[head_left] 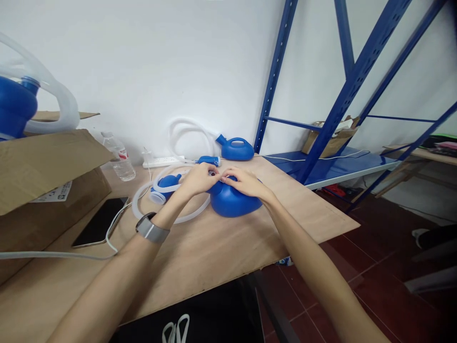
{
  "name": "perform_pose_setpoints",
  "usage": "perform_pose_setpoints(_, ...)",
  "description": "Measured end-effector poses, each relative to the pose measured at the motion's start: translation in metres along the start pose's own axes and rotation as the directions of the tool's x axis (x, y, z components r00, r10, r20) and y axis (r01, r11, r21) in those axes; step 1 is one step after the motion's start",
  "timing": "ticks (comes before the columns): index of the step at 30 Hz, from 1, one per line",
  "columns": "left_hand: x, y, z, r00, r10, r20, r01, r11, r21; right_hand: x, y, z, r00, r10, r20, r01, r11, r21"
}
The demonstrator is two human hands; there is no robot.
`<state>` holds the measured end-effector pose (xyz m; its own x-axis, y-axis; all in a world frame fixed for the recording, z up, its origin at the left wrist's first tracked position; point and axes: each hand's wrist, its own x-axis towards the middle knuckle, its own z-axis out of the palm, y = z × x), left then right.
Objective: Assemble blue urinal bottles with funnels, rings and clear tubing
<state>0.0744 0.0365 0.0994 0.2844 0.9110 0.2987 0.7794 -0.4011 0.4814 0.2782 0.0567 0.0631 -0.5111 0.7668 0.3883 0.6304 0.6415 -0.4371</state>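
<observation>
A blue plastic urinal bottle [233, 204] with a handle rests on the wooden table, tilted with its neck toward the left. At that neck, my left hand [200, 181] is closed, thumb and fingertips pressed to the rim. My right hand [245, 182] lies over the top of the bottle, its fingertips pinched at the same neck and almost touching the left ones. Whatever small part sits between the fingertips is mostly hidden. Left of the bottle lie a blue funnel-like piece [167, 182] with a white cap [157, 197] and a looped clear hose [191, 216].
Behind stand another blue bottle [238, 150] with a coiled hose [174, 125], a blue fitting [209, 160] and a power strip [160, 162]. Leftward are a water bottle [121, 159], a phone [102, 221] and a cardboard box [53, 166]. A blue metal rack [328, 169] stands right.
</observation>
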Motion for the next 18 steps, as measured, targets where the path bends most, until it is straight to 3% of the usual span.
perform_pose_setpoints(18, 0.002, 0.005, 0.000, 0.995, -0.089, 0.055, 0.083, 0.991, 0.106, 0.009, 0.017, 0.001, 0.996, -0.078, 0.044, 0.068, 0.978, 0.198)
